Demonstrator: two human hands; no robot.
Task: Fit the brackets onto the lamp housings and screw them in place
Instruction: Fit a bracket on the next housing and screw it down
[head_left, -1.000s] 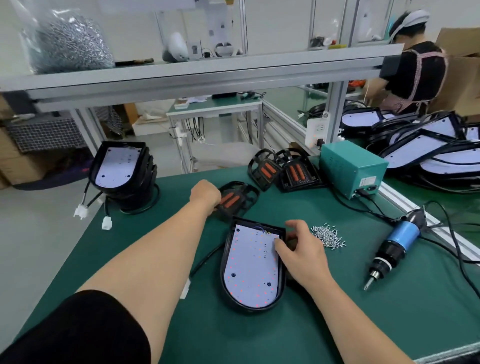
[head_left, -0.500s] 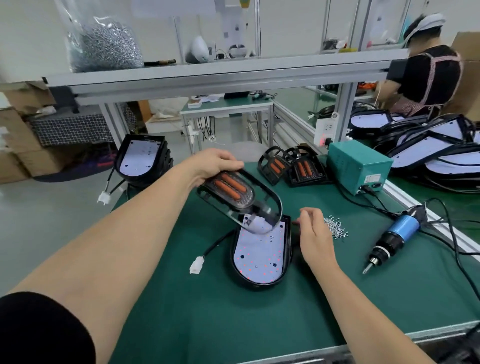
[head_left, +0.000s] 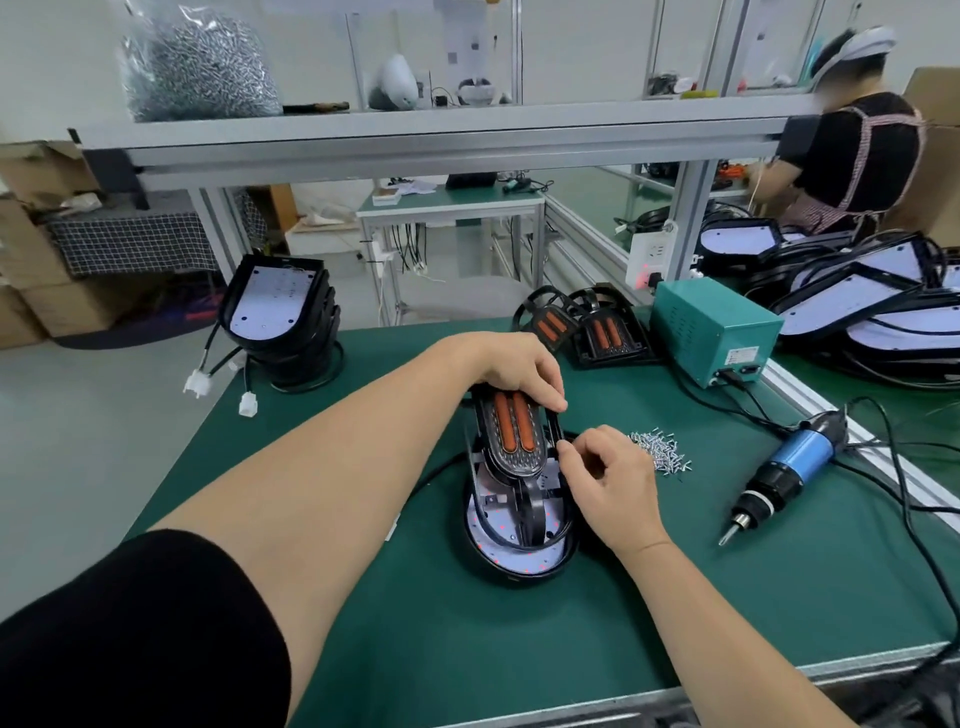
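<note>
On the mat at centre, housing lies face up, bracket laid on top. Well apart at 3 o'clock lies driver. Bracket's 12 o'clock end gripped by left hand; right hand pinches its 3 o'clock rim. Just beside right hand, screws.

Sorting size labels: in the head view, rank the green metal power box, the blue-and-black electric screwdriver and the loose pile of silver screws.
1. Green metal power box.
2. Blue-and-black electric screwdriver: longer but slimmer, and nearer the camera, so it is close.
3. Loose pile of silver screws: clearly smallest.
</note>
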